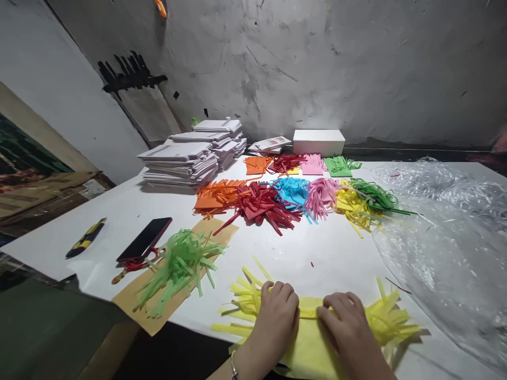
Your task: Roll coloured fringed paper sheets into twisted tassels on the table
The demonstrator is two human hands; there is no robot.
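Yellow tissue paper (312, 338) with fringed strips at both ends lies at the table's front edge, part of it hanging toward me. A narrow fold runs across its upper edge. My left hand (277, 311) presses on the left part of that fold, fingers curled over it, beside the left fringe. The right part of the fold is under my right hand (344, 322), its fingers bent and gripping the paper, the thumb hidden. Left of my hands, a heap of green tissue strips (184, 258) sits on a brown paper sheet (148, 324).
Coloured tissue bundles, including a red one (263, 203), spread across the table's middle. Behind are stacked white cards (178, 163) and a white box (319, 141). Clear plastic (439, 258) covers the right side. A phone (146, 240) and a yellow-black cutter (86, 238) lie left.
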